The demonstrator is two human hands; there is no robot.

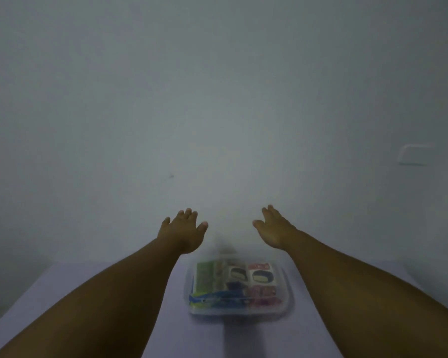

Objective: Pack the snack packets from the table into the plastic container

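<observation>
Both spread and holding nothing, the left hand (184, 231) and right hand (274, 228) are hovering beyond the far edge of the packed plastic container (239, 310) at the counter's (62, 288) middle.

The clear plastic container (239, 290) lies flat on the worktop, between the two forearms and nearer to the person than the left hand (184, 232) and the right hand (272, 229). It is blurred. The snack packets (243, 280) lie inside it: a green one on the left-hand side, white ones with dark ovals in the middle, red and pink ones on the right-hand side, and a blue one along the near edge.
</observation>
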